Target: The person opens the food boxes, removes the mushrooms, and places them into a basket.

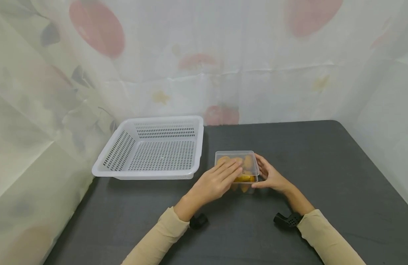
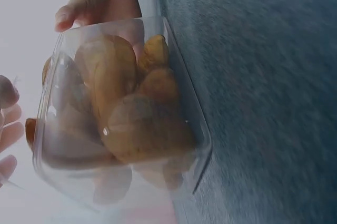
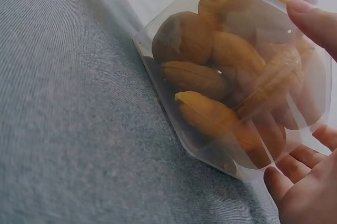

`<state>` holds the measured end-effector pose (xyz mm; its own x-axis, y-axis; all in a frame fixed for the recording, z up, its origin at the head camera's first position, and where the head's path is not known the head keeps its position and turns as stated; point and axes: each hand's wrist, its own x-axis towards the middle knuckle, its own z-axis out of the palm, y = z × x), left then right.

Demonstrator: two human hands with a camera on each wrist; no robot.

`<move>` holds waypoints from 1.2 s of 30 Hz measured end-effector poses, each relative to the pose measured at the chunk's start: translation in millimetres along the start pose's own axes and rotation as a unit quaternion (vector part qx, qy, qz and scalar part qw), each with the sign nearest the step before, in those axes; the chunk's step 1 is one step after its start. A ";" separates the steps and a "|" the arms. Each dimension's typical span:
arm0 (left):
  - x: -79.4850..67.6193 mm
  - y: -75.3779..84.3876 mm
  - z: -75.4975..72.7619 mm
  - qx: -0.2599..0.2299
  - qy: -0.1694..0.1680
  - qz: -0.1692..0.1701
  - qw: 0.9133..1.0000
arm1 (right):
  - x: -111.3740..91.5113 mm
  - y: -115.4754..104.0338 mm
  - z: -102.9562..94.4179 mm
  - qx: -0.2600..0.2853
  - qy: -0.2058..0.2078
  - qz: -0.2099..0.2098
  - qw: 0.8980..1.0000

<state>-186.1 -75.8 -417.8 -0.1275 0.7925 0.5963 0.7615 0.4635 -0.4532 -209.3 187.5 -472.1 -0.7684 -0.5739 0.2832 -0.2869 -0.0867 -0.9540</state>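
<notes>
A clear plastic container full of brown, rounded and oblong pieces stands on the dark table; their exact kind is unclear. Over its top lies a clear lid. My left hand lies across this lid with its fingers straight and together. From the right side, my right hand grips the container, thumb at the near side and fingers at the far side. Some pieces rise above the container's rim in the left wrist view. The left hand's fingertips appear at that view's left edge.
A white perforated plastic basket stands at the back left of the dark table. Patterned curtain cloth hangs behind the table and along its left side. Each wrist wears a black camera mount.
</notes>
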 end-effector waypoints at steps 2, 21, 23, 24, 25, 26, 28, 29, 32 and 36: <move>-2.6 -1.4 -2.6 -0.009 0.004 0.002 1.000 | -0.1 -0.1 0.0 0.001 0.001 -0.003 1.000; -28.1 -4.5 -39.0 -0.033 0.019 -0.024 0.999 | -0.2 -6.4 6.0 -0.018 0.023 0.032 0.999; -29.8 -3.0 -41.7 -0.034 0.023 -0.027 0.999 | -0.4 -6.8 6.5 -0.016 0.025 0.026 0.999; -30.4 -2.4 -42.8 -0.036 0.024 -0.028 0.999 | -0.2 -6.8 6.4 -0.013 0.027 0.021 0.999; -30.9 -1.7 -43.8 -0.036 0.025 -0.029 0.999 | -0.1 -6.8 6.3 -0.010 0.029 0.017 0.999; -31.4 -1.1 -44.6 -0.037 0.026 -0.030 0.999 | -0.1 -6.9 6.2 -0.008 0.031 0.014 0.999; -32.4 0.3 -45.5 -0.039 0.025 -0.033 0.998 | 0.0 -7.2 5.9 -0.005 0.033 0.005 0.999; -33.1 1.0 -45.6 -0.040 0.025 -0.033 0.998 | -0.1 -7.1 5.6 -0.005 0.034 0.003 0.999; -35.2 2.6 -45.1 -0.040 0.022 -0.035 0.998 | -0.6 -6.7 5.4 -0.008 0.031 0.001 0.999; -37.4 3.0 -42.9 -0.038 0.017 -0.037 0.998 | -0.5 -7.4 5.2 -0.009 0.030 0.007 0.999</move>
<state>-151.8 -121.1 -413.1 -0.1649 0.7432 0.6484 0.7971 0.4876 -0.3562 -203.8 184.2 -465.7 -0.8055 -0.5248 0.2754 -0.2855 -0.0637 -0.9563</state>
